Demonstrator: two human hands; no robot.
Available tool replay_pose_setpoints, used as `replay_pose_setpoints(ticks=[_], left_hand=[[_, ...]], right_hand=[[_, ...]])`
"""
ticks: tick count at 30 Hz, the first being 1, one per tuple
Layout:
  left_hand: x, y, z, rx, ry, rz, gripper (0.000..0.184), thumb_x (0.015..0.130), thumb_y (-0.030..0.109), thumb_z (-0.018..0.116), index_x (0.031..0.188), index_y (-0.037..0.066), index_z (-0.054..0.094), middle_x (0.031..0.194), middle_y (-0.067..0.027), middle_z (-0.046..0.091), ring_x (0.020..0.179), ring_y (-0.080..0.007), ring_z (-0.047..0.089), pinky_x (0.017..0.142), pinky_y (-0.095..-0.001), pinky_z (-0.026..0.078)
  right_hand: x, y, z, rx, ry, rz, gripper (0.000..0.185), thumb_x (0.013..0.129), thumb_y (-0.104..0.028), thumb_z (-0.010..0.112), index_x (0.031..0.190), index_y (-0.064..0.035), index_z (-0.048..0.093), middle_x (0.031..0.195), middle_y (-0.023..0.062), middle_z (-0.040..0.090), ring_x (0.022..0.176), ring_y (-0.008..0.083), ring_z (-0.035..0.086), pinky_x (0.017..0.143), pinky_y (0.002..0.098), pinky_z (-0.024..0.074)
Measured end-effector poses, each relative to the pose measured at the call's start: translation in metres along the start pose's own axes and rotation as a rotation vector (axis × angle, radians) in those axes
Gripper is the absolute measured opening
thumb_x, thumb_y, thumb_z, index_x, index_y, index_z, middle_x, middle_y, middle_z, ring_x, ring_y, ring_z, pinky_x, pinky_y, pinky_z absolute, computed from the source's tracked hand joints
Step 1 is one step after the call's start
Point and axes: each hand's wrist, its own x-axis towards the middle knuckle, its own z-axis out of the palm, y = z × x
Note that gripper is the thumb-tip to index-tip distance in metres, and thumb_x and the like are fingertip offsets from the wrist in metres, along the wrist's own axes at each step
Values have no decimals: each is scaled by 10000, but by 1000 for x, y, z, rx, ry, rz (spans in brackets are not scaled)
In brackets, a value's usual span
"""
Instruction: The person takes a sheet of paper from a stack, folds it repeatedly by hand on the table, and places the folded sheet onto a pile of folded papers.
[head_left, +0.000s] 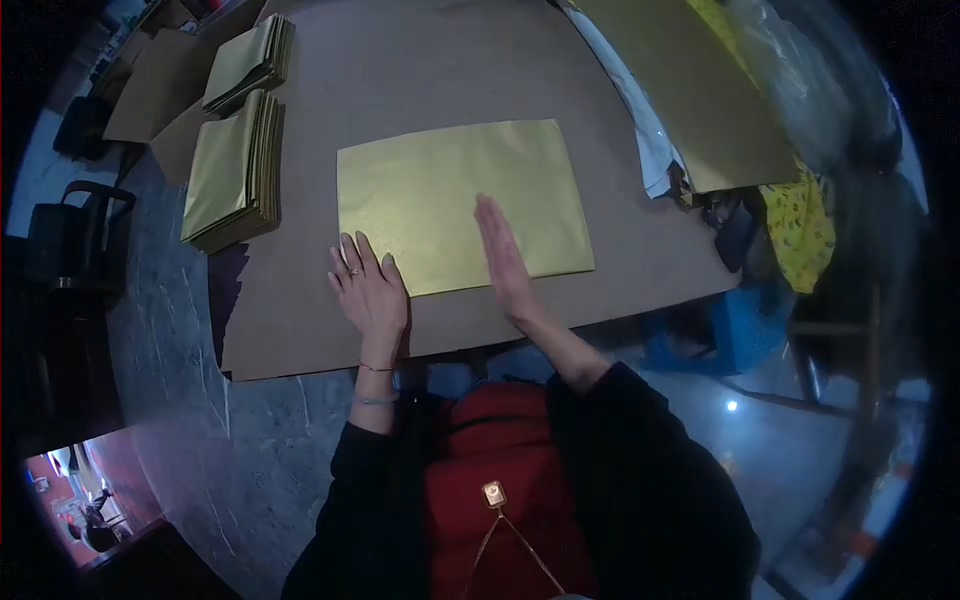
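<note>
Left hand (pixel 368 292) palm down, fingers spread, on the near-left corner of the gold sheet (pixel 450 190); gripping nothing. Right hand (pixel 502 252) edge-on, fingers straight and together, also empty, over the sheet's near edge; can't tell if touching. Sheet lies flat on the desk (pixel 430 75), mostly beyond both hands. Count: 1 sheet mid-desk; at left, 1 near stack (pixel 222 170), 1 far stack (pixel 240 65), both gold.

One left hand (pixel 370 295) and one right hand (pixel 506 258). One gold paper (pixel 430 205) lies in the middle, with two paper stacks (pixel 222 178) toward nine and ten o'clock. Two bracelets (pixel 375 402) (plus a single ring (pixel 354 271) at eight) sit at seven, one pendant (pixel 494 493) at six, one blue stool (pixel 742 330) at four.
</note>
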Motion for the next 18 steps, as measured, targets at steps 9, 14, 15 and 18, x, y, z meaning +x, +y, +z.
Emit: replay_pose_setpoints(ticks=[9,14,15,18], left_hand=[[-2,4,-2,-28,0,-50,555,941,334,388,1412,52,301,1471,-174,254,1380,-326,182,1105,-493,153],[-16,33,-33,-227,-11,165,564,937,318,402,1404,20,295,1473,-162,257,1373,-322,207,1093,-494,186],[-22,47,-41,-224,-103,278,572,928,319,425,1399,20,302,1473,-154,261,1367,-317,226,1087,-491,206],[-51,69,-43,-396,-230,484,619,899,362,488,1394,31,318,1466,-142,277,1347,-303,274,1077,-467,247]], right_hand=[[-16,-73,-111,-255,515,17,498,984,-314,375,1390,-34,306,1433,113,327,1329,218,294,1079,335,239],[-23,-109,-110,-949,503,486,434,920,-288,523,1213,30,489,1136,194,574,1072,245,558,886,323,437],[-26,-110,-113,-949,490,480,434,920,-288,523,1213,30,489,1136,194,574,1072,245,558,886,323,437],[-29,-102,-126,-1281,341,603,460,912,-367,505,1142,29,545,980,210,625,938,259,613,797,340,469]])
